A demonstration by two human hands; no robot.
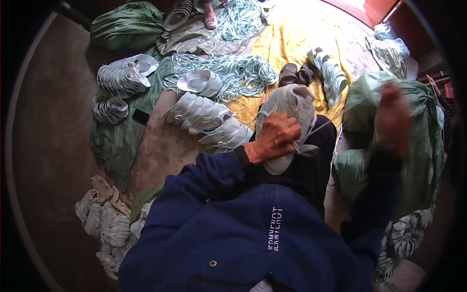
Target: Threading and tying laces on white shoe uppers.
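Observation:
A pale grey shoe upper [305, 108] lies across my dark-trousered lap, its toe pointing away from me. My left hand [276, 135] is closed on its middle, fingers curled over the lacing area. From beside those fingers a light shoelace [319, 128] stretches up to the right, and a grey flap hangs at the shoe's right side. Well out to the right, my right hand [395, 119] is raised in front of a green sack. Motion smears its fingers, so whether it grips the lace cannot be made out.
Stacked shoe uppers [199, 114] lie left of my lap, with more stacks [124, 78] farther left. Beyond spreads a tangle of pale blue laces [233, 73] near a yellow sheet [282, 44]. Dark shoes [295, 74] sit there. Green sacks [421, 141] crowd the right. Another person's foot [210, 20] shows far ahead.

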